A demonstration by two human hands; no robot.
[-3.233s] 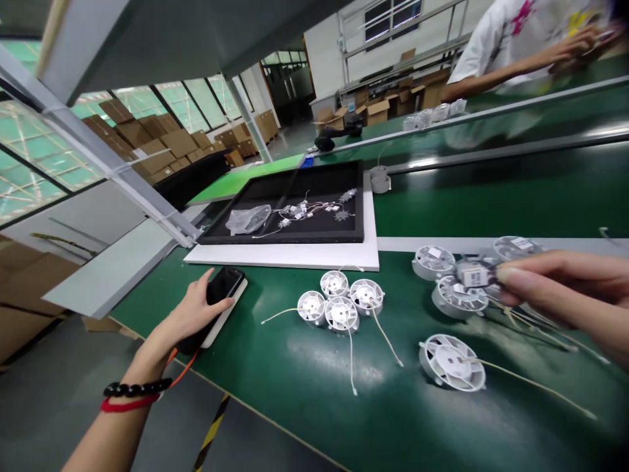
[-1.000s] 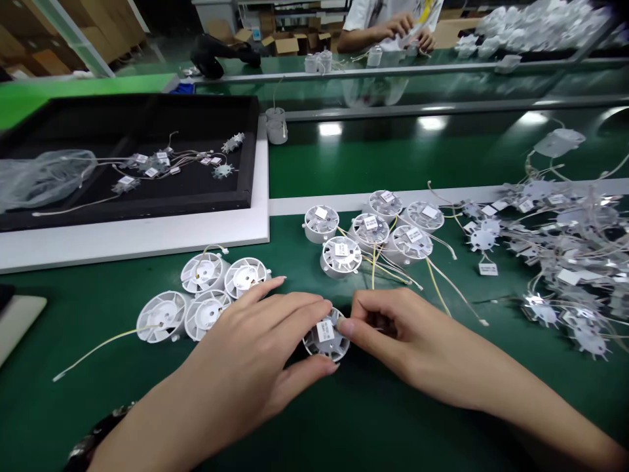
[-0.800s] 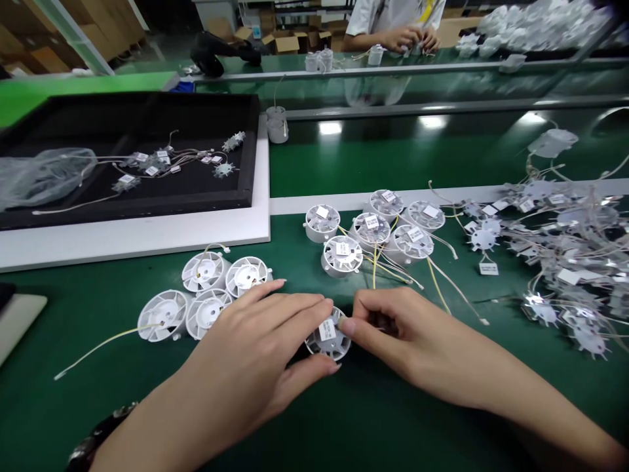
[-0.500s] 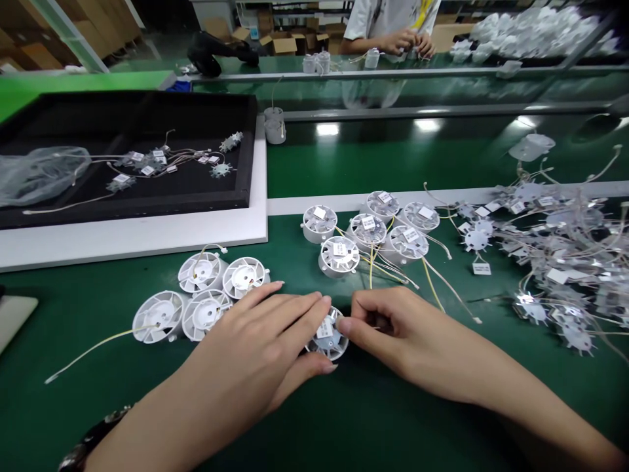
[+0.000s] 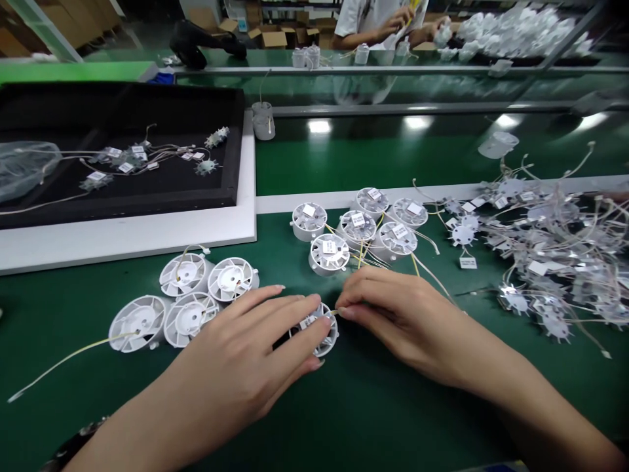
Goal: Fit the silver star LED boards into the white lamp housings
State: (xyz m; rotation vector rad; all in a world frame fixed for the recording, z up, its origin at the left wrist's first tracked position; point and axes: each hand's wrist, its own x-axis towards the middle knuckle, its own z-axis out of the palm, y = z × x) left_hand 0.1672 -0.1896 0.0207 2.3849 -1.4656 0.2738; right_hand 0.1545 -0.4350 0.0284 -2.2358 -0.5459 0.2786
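Under the fingers of my left hand (image 5: 268, 341) sits a round white plastic housing (image 5: 330, 336) with a labelled circuit board in it. The fingers lie over its top and the thumb is at its near side, partly hiding it. My right hand (image 5: 388, 308) pinches a thin pale wire (image 5: 335, 313) at the housing's right edge. To the left stand several white spoked housings (image 5: 139, 322), one with a long wire trailing left. Beyond my hands are several housings fitted with labelled boards (image 5: 329, 254).
A tangled heap of wired circuit boards (image 5: 550, 242) covers the right side. At the left, a black tray (image 5: 196, 196) holds more boards and a clear bag (image 5: 29, 167). Across the bench a person (image 5: 373, 26) handles parts beside a white pile (image 5: 525, 33).
My right hand has gone from pressing at the board's edge to pinching a wire there. My left fingers have shifted over the board. The view has moved slightly; the person opposite has moved both hands.
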